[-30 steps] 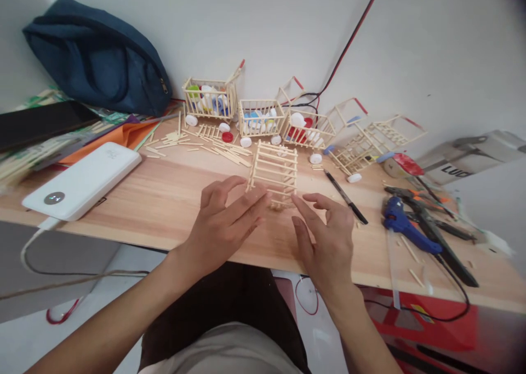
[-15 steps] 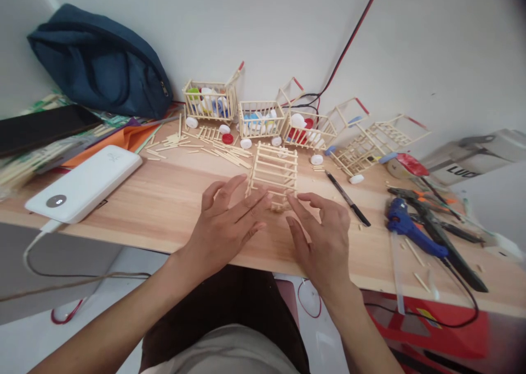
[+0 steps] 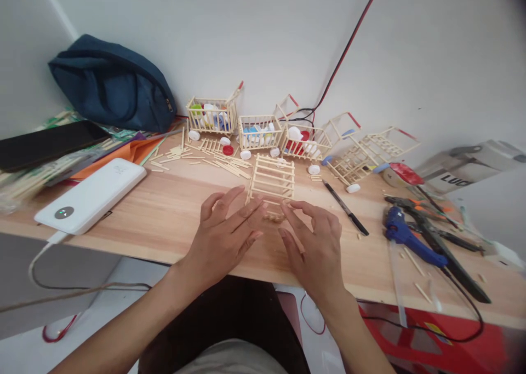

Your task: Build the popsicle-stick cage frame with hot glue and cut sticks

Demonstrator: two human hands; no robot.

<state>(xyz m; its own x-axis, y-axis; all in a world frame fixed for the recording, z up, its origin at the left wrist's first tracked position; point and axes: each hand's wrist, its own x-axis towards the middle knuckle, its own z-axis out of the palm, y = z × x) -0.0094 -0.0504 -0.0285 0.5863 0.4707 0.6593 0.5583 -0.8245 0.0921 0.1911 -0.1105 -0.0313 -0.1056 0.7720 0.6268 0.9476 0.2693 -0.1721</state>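
Note:
A small slatted frame of pale wooden sticks (image 3: 273,178) stands on the table in front of me. My left hand (image 3: 226,234) is at its near left corner, fingers stretched out and spread, palm down. My right hand (image 3: 314,240) is at the near right corner, thumb and forefinger apart. The fingertips of both overlap the frame's near edge; whether they touch it I cannot tell. Neither hand has anything visible in it. Part of the frame's near side is hidden behind the fingers.
Behind stand several miniature stick shopping carts (image 3: 258,130) with bottle-cap wheels. Loose cut sticks (image 3: 230,166) lie left of the frame. A black pen (image 3: 346,207), a blue glue gun (image 3: 411,237) and pliers are to the right. A white power bank (image 3: 92,196) and a blue bag (image 3: 115,84) are left.
The view has tilted slightly upward, so the table's things sit lower. Both hands stay at the frame's near edge with fingers spread, scarcely moved relative to it.

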